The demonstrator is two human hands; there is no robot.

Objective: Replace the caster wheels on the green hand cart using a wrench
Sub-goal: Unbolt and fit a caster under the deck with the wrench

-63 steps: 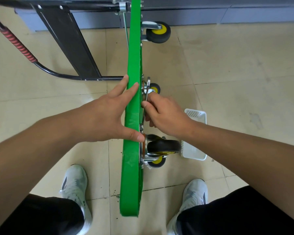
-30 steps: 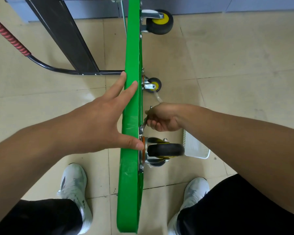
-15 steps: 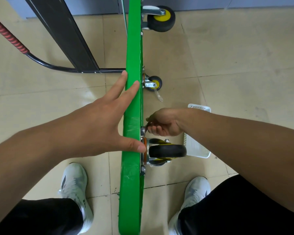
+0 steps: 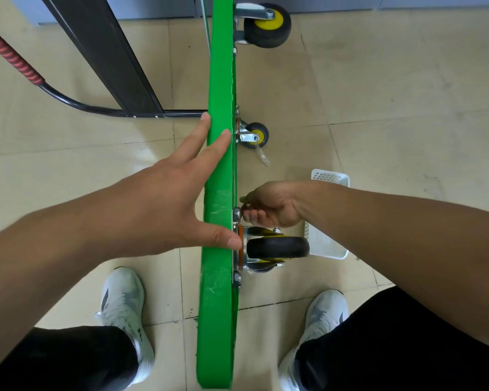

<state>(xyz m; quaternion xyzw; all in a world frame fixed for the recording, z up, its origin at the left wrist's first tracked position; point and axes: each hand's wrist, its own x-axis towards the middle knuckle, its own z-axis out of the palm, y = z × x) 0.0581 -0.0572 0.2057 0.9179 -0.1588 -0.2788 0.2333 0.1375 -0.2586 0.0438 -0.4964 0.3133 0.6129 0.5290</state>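
Note:
The green hand cart (image 4: 219,88) stands on its edge between my feet, wheel side to the right. My left hand (image 4: 164,201) clamps its top edge, fingers on the left face and thumb over the right rim. My right hand (image 4: 271,207) is closed around a small wrench (image 4: 242,206), mostly hidden in the fist, at a bolt (image 4: 235,213) just above the near caster wheel (image 4: 277,246). That caster is black with a yellow hub. A second caster (image 4: 256,134) sits mid-deck and a third (image 4: 266,24) at the far end.
A white plastic basket (image 4: 329,249) lies on the tiled floor right of the near caster, under my right forearm. The cart's black folded handle (image 4: 102,52) with a red grip (image 4: 10,56) extends left. My white shoes (image 4: 122,303) flank the deck.
My right hand has swung down from beside the middle caster to the bolt above the near caster and curled into a fist on the wrench. My left hand has kept its hold.

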